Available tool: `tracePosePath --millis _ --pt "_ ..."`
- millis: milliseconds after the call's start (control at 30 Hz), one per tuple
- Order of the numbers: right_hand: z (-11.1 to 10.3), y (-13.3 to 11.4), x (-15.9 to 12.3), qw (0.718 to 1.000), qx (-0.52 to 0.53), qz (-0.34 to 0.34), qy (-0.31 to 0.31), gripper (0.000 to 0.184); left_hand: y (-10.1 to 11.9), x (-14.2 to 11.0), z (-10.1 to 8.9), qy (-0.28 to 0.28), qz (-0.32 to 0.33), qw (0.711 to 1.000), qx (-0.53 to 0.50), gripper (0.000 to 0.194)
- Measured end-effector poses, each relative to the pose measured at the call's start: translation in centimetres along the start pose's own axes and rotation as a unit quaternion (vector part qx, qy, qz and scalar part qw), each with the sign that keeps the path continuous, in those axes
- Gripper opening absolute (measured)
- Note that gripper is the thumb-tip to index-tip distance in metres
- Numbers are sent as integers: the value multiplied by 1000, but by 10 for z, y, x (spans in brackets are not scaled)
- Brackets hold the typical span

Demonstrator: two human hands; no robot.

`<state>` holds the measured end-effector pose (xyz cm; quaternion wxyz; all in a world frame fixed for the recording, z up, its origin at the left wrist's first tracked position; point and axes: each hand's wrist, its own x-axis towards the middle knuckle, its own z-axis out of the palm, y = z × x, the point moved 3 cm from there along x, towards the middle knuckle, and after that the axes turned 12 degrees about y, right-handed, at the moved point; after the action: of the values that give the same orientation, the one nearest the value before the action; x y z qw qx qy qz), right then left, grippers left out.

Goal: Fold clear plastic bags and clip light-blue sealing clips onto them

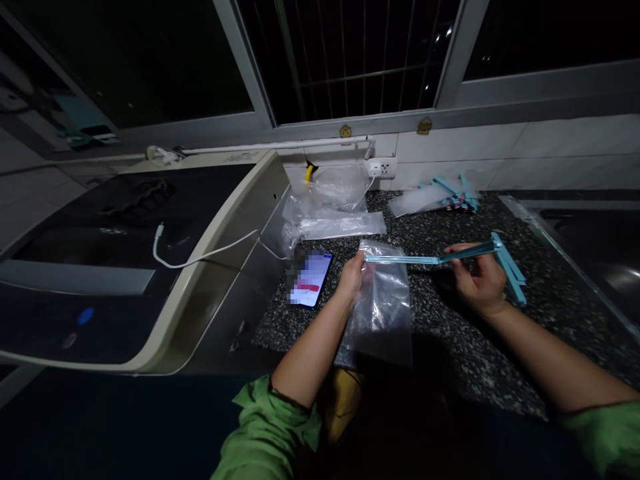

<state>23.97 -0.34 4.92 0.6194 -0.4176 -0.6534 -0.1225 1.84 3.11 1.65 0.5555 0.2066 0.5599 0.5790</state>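
Observation:
A light-blue folding plastic frame (pixel 405 259), made of slim jointed bars, is held level above the counter. My left hand (pixel 353 275) pinches its left end. Near the middle joint, my right hand (pixel 481 281) has its fingers closed around the right-hand section, where more bars fold downward at the far end. A clear plastic bag (pixel 383 313) lies flat below the frame, beside my left hand. To the left of that hand a phone (pixel 311 280) rests with its screen lit and partly blurred out.
A washing machine (pixel 165 333) stands at left, a white charging cable (pixel 215 255) across it. Behind lie clear plastic packaging (pixel 345 225) and a pile of light-blue folding pieces (pixel 457 195). A socket (pixel 385 168) is on the wall. At right sits a metal sink (pixel 595 233).

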Motion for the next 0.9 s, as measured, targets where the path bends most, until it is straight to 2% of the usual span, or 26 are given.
tracePosePath --millis 300,533,900 --pt "1 10 -5 998 31 59 16 16 7 -6 -1 18 1 1000 17 28" --pt "1 11 -4 998 30 59 23 19 12 -8 -1 22 8 999 38 28" --pt "2 16 -4 994 42 100 30 21 11 -6 -2 25 -7 1000 16 30"
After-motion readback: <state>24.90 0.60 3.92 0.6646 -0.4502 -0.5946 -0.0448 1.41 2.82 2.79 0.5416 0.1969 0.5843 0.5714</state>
